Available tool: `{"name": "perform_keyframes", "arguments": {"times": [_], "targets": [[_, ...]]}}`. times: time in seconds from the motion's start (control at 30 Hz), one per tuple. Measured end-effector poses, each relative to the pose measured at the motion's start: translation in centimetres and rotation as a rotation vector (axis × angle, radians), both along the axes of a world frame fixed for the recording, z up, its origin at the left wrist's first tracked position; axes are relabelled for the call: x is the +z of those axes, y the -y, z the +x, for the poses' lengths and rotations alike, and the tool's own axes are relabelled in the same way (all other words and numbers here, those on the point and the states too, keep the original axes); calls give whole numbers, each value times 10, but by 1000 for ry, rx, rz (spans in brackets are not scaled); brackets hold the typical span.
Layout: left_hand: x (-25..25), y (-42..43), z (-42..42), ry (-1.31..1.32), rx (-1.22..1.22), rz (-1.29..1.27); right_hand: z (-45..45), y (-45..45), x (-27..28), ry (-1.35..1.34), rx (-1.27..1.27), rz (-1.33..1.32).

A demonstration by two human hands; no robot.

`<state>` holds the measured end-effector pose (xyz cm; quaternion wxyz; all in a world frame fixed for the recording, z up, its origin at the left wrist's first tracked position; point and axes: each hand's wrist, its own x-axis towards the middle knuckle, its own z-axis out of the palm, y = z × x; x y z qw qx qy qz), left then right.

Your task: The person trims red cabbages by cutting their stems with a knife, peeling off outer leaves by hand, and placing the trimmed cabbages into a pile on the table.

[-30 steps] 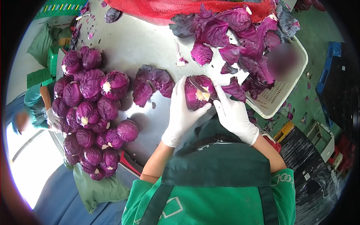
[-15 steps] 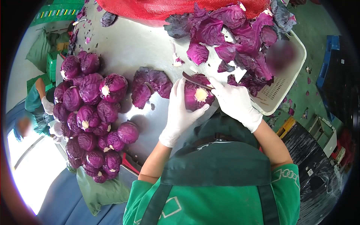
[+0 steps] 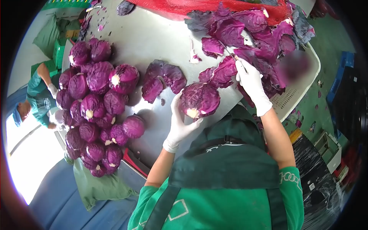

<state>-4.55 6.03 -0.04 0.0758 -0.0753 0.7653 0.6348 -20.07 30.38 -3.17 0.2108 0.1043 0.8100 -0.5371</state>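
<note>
A red cabbage (image 3: 200,100) with a pale cut stem rests in my left hand (image 3: 180,124), whose gloved fingers and thumb curve around its left and lower side. In my gloved right hand (image 3: 251,82) is a knife (image 3: 229,51), its thin blade pointing up and left over loose leaves. A purple cabbage leaf (image 3: 223,73) lies between the cabbage and the right hand; whether it is still joined to the head I cannot tell. Left of the held cabbage, dark outer leaves (image 3: 172,78) lie on the metal table (image 3: 153,42).
Several cabbages (image 3: 92,105) are heaped at the table's left. Leaves (image 3: 257,27) pile at the back right, partly over a pale crate (image 3: 306,80). A red mesh bag (image 3: 168,7) lies along the far edge. Another person (image 3: 38,96) stands at the left.
My right hand has moved away from the cabbage, up and right, with the knife. The cabbage has turned, its stem now facing lower, and a leaf now lies beside it.
</note>
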Motion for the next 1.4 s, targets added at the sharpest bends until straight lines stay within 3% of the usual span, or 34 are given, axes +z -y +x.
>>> {"name": "perform_keyframes", "arguments": {"times": [0.07, 0.2, 0.33, 0.43, 0.47, 0.5, 0.53, 0.63, 0.73, 0.77, 0.83, 0.9, 0.93, 1.0, 1.1, 1.13, 1.33, 1.4], "targets": [[5, -2, -4, 22, -33, 11, 1, 2, 1, 7, -29, -73], [37, -26, 0, 163, 194, 204, 21, 10, 24, 0, -75, -238], [41, -62, -9, 241, 540, 214, 39, 17, 61, -102, 98, -93], [37, -47, -10, 239, 521, 231, 33, 0, 54, -14, -68, -300], [39, -40, -10, 227, 513, 337, 27, -2, 49, 48, -239, -397], [40, -33, -10, 224, 501, 371, 11, -17, 28, -11, -396, -628], [32, -24, -6, 228, 484, 373, -8, -33, 24, -116, -479, -607], [26, -7, -8, 257, 387, 401, -20, -35, 64, -228, -332, -382], [34, -9, -25, 258, 210, 387, 16, -1, 73, -279, 220, -66], [35, -11, -33, 248, 141, 371, 25, 3, 67, -233, 426, -54], [30, -12, -46, 251, 68, 431, 33, 13, 65, -205, 605, -103], [16, 4, -55, 98, -139, -37, 38, 12, 52, -446, 578, -25], [16, 8, -59, 96, -172, -32, 39, 12, 48, -564, 566, 14], [23, 10, -64, 101, -235, -18, 39, 9, 55, -406, 576, -22], [32, 5, -68, 188, -121, 212, 35, 7, 61, -220, 584, -89], [27, 7, -67, 146, -120, 130, 34, 7, 60, -167, 583, -113], [33, 0, -68, 220, -102, 153, 38, 9, 60, -163, 538, -109], [31, -2, -68, 218, -91, 163, 38, 8, 57, -51, 490, -175]]}}
